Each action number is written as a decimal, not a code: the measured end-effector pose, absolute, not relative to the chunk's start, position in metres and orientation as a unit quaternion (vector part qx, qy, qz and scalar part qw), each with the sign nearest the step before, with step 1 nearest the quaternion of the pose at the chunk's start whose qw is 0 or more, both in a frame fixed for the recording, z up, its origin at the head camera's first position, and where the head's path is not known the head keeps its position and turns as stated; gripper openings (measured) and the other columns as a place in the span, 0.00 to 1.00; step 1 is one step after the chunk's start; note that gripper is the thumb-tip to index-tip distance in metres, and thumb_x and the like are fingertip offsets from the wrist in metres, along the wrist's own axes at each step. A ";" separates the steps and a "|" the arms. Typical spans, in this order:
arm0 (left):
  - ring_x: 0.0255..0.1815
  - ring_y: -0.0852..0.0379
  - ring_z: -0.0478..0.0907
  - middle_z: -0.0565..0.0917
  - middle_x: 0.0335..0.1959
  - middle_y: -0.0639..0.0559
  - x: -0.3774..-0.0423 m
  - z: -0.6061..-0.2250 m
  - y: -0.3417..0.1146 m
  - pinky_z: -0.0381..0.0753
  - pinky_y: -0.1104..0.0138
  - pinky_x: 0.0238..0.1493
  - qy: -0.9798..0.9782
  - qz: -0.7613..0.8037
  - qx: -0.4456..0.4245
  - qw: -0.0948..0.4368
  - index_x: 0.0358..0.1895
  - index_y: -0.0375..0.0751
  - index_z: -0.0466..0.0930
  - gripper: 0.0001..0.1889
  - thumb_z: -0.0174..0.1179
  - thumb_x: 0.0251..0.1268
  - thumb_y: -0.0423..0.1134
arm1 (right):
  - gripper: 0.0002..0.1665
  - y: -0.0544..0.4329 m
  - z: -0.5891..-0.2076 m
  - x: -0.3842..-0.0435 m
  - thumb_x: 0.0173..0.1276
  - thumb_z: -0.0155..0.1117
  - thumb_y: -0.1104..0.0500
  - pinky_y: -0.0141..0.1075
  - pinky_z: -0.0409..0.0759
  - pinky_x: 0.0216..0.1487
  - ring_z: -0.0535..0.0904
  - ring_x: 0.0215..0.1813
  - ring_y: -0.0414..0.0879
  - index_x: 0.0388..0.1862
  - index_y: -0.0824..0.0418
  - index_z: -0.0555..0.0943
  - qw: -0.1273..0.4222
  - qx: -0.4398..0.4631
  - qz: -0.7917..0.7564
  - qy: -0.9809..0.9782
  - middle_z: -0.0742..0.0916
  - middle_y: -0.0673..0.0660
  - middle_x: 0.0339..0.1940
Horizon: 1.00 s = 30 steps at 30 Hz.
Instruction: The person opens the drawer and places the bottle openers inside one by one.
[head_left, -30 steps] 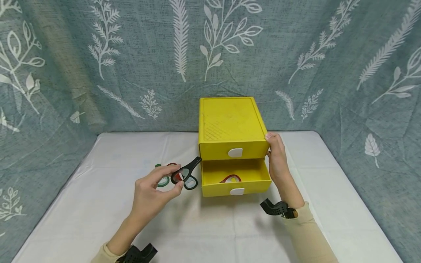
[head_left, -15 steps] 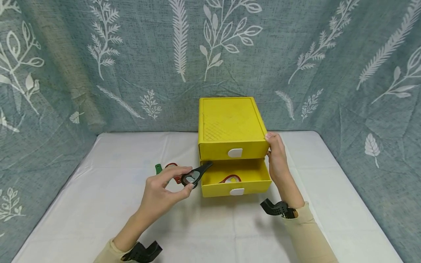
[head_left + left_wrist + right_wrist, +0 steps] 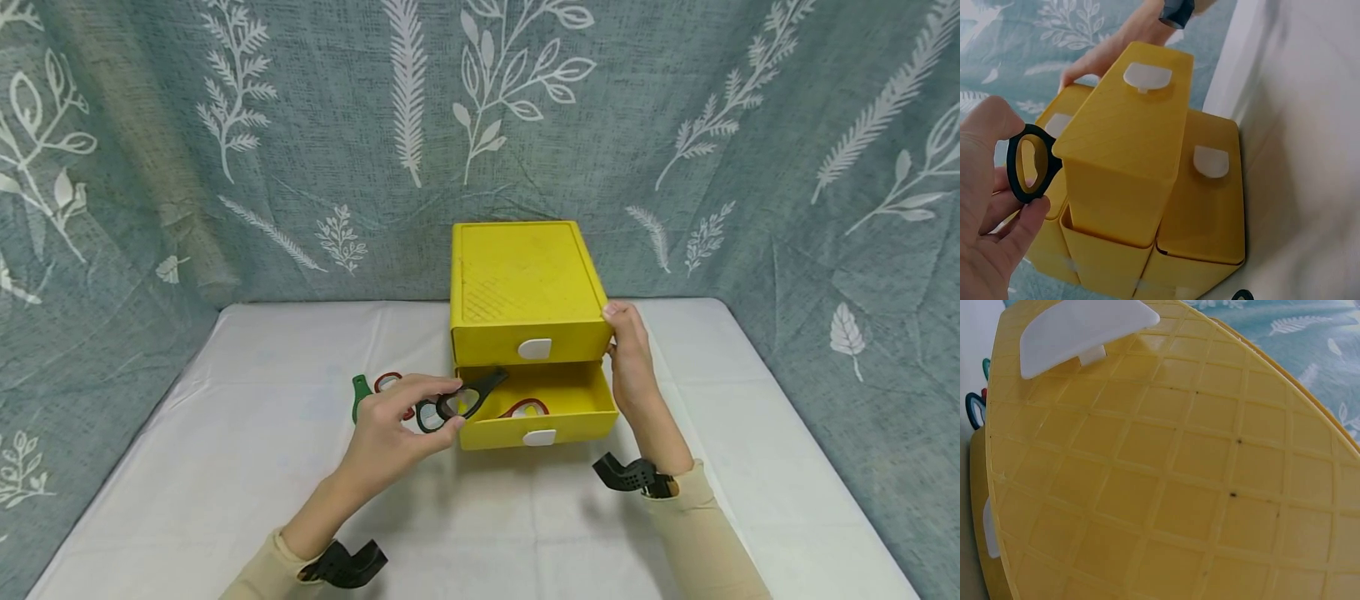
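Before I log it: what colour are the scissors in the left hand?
Black scissors, clearest in the head view.

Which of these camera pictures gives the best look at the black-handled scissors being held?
The head view: the black-handled scissors show nearly whole, pinched by the left hand over the open yellow plastic drawer. The left wrist view shows only one black handle loop. I cannot make them out in the right wrist view.

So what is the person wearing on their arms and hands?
Both arms have long beige sleeves. The hands are bare: no gloves or rings show. By each cuff sits a small black plastic gadget, one at the left hand side, low in the head view, and one by the right hand, strapped at the wrist. The right one has little holes in it. No cables show.
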<state>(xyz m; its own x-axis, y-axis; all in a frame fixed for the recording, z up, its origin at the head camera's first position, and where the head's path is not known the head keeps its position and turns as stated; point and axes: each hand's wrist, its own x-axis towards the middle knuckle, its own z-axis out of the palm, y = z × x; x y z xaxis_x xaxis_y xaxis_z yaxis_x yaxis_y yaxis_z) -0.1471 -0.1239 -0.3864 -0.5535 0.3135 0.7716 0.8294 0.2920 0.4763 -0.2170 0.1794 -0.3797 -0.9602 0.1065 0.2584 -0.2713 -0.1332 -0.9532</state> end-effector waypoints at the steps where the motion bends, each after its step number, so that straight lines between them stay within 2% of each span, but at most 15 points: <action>1: 0.39 0.54 0.83 0.86 0.43 0.49 -0.147 -0.387 -0.123 0.71 0.77 0.32 -0.751 -0.461 -0.382 0.278 0.49 0.37 0.85 0.19 0.72 0.51 0.32 | 0.14 0.179 -0.379 -0.217 0.71 0.50 0.50 0.43 0.62 0.50 0.68 0.47 0.48 0.45 0.59 0.69 0.126 0.064 0.751 -0.645 0.73 0.55 0.47; 6: 0.42 0.52 0.83 0.86 0.44 0.47 -0.150 -0.389 -0.118 0.78 0.71 0.46 -0.740 -0.476 -0.397 0.263 0.49 0.35 0.84 0.20 0.72 0.49 0.29 | 0.13 0.179 -0.379 -0.216 0.70 0.50 0.51 0.43 0.62 0.49 0.69 0.46 0.47 0.44 0.59 0.69 0.127 0.064 0.755 -0.640 0.73 0.55 0.46; 14: 0.56 0.50 0.80 0.82 0.55 0.45 -0.153 -0.388 -0.109 0.75 0.68 0.56 -0.762 -0.458 -0.385 0.249 0.49 0.37 0.85 0.17 0.72 0.54 0.31 | 0.12 0.179 -0.381 -0.217 0.71 0.50 0.51 0.44 0.61 0.50 0.68 0.50 0.48 0.44 0.59 0.69 0.125 0.069 0.754 -0.641 0.73 0.56 0.48; 16: 0.55 0.50 0.80 0.82 0.55 0.45 -0.152 -0.386 -0.110 0.75 0.68 0.55 -0.761 -0.453 -0.381 0.266 0.48 0.37 0.85 0.16 0.72 0.54 0.31 | 0.12 0.179 -0.382 -0.217 0.71 0.50 0.51 0.44 0.60 0.50 0.67 0.51 0.49 0.44 0.59 0.69 0.122 0.070 0.754 -0.641 0.73 0.56 0.48; 18: 0.48 0.51 0.82 0.84 0.52 0.45 -0.152 -0.383 -0.113 0.78 0.73 0.45 -0.752 -0.456 -0.373 0.296 0.45 0.38 0.86 0.14 0.71 0.54 0.29 | 0.12 0.179 -0.382 -0.217 0.70 0.50 0.51 0.44 0.60 0.50 0.67 0.51 0.49 0.44 0.59 0.69 0.119 0.070 0.756 -0.640 0.73 0.56 0.48; 20: 0.40 0.53 0.83 0.85 0.48 0.45 -0.150 -0.376 -0.119 0.76 0.76 0.35 -0.742 -0.465 -0.353 0.329 0.42 0.37 0.86 0.11 0.69 0.53 0.26 | 0.13 0.179 -0.382 -0.217 0.70 0.50 0.51 0.44 0.60 0.49 0.67 0.50 0.49 0.44 0.59 0.69 0.120 0.072 0.755 -0.640 0.73 0.56 0.47; 21: 0.38 0.52 0.83 0.86 0.46 0.43 -0.148 -0.372 -0.123 0.76 0.76 0.34 -0.738 -0.470 -0.340 0.344 0.40 0.35 0.86 0.11 0.69 0.52 0.24 | 0.13 0.179 -0.382 -0.217 0.70 0.50 0.51 0.44 0.60 0.49 0.67 0.50 0.48 0.44 0.59 0.69 0.122 0.072 0.755 -0.641 0.73 0.56 0.47; 23: 0.37 0.50 0.82 0.86 0.44 0.41 -0.145 -0.364 -0.132 0.76 0.77 0.35 -0.736 -0.483 -0.308 0.360 0.38 0.32 0.86 0.10 0.68 0.51 0.21 | 0.13 0.179 -0.381 -0.217 0.70 0.50 0.51 0.44 0.60 0.49 0.67 0.49 0.48 0.44 0.59 0.69 0.125 0.072 0.753 -0.642 0.73 0.56 0.47; 26: 0.44 0.47 0.82 0.85 0.44 0.37 -0.145 -0.361 -0.149 0.77 0.72 0.47 -0.748 -0.493 -0.258 0.362 0.39 0.29 0.85 0.12 0.67 0.49 0.16 | 0.13 0.179 -0.381 -0.217 0.70 0.50 0.51 0.44 0.61 0.50 0.68 0.49 0.48 0.44 0.59 0.69 0.127 0.071 0.750 -0.645 0.73 0.56 0.46; 27: 0.46 0.48 0.82 0.85 0.45 0.38 -0.146 -0.364 -0.156 0.77 0.70 0.51 -0.755 -0.492 -0.245 0.358 0.40 0.29 0.85 0.13 0.68 0.49 0.16 | 0.13 0.179 -0.380 -0.217 0.70 0.50 0.51 0.44 0.61 0.50 0.68 0.49 0.48 0.44 0.59 0.69 0.128 0.070 0.750 -0.645 0.73 0.56 0.46; 30: 0.48 0.54 0.81 0.85 0.49 0.42 -0.156 -0.381 -0.179 0.77 0.71 0.50 -0.781 -0.489 -0.203 0.332 0.45 0.32 0.85 0.16 0.70 0.51 0.19 | 0.13 0.180 -0.380 -0.217 0.70 0.50 0.51 0.44 0.61 0.50 0.68 0.49 0.48 0.44 0.59 0.70 0.130 0.067 0.750 -0.645 0.74 0.56 0.46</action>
<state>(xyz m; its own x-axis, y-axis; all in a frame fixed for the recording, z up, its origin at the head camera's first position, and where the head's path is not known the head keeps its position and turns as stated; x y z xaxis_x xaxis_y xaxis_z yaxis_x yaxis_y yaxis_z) -0.1564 -0.1791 -0.3810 -0.6974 -0.0072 0.7166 0.6413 0.4401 0.6285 -0.2169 0.1795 -0.3801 -0.9574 0.1087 0.2674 -0.2806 -0.1330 -0.9506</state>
